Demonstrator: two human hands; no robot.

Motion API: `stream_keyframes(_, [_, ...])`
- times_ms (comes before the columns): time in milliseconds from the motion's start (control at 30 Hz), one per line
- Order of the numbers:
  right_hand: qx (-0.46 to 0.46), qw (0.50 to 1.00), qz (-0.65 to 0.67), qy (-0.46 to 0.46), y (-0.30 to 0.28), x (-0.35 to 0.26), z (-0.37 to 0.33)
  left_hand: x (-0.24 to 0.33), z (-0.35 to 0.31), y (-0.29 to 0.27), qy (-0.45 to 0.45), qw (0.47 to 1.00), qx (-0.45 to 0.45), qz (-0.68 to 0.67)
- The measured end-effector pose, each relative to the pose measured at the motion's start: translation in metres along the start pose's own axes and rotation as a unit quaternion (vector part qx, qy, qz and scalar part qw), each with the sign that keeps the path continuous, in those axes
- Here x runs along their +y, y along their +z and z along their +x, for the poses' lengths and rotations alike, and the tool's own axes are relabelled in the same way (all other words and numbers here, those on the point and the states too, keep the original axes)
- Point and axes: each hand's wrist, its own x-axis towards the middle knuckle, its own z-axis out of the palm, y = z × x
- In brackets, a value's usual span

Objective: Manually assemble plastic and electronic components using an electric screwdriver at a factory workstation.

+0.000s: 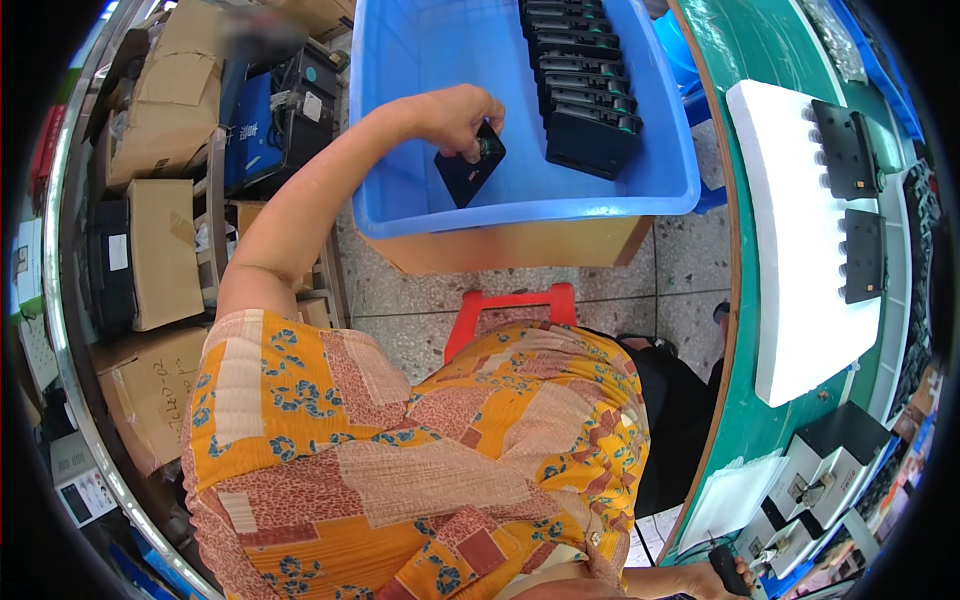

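Observation:
My left hand [462, 122] reaches into a large blue plastic tub [530, 212], its fingers closed on the upper edge of a flat black electronic unit [466, 180]. The unit hangs tilted inside the tub, and a bit of green shows near my fingers. A row of similar black units [590, 135] stands packed on edge along the tub's right side. At the lower right edge of the picture, my right hand [722, 577] is closed around a black object [728, 568], partly hidden, whose kind I cannot make out.
The tub rests on a cardboard box [520, 248], with a red plastic stool [510, 300] before it. On the green workbench [745, 330] lies a white foam block [800, 250] bearing two black units [864, 256]. Metal fixtures [815, 495] stand nearer. Cardboard boxes [165, 250] fill the left.

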Motion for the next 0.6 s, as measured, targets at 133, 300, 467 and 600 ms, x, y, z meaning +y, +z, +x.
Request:
stream_keyframes(133, [0.0,1.0,-0.002,-0.006,0.003,-0.005,-0.001,0.005,-0.004,0.008,0.088,0.931,0.162,0.316])
stream_keyframes(300, [-0.002,1.0,0.0,-0.013,0.006,-0.007,-0.001,0.008,-0.005,0.011,0.196,0.884,0.228,0.359])
stream_keyframes(467, [0.002,1.0,-0.021,-0.006,0.002,-0.007,0.0,0.032,-0.001,0.023,0.078,0.921,0.143,0.353])
stream_keyframes(600, [-0.004,1.0,-0.028,-0.003,0.003,-0.011,-0.002,0.026,0.002,0.028,0.082,0.922,0.129,0.356])
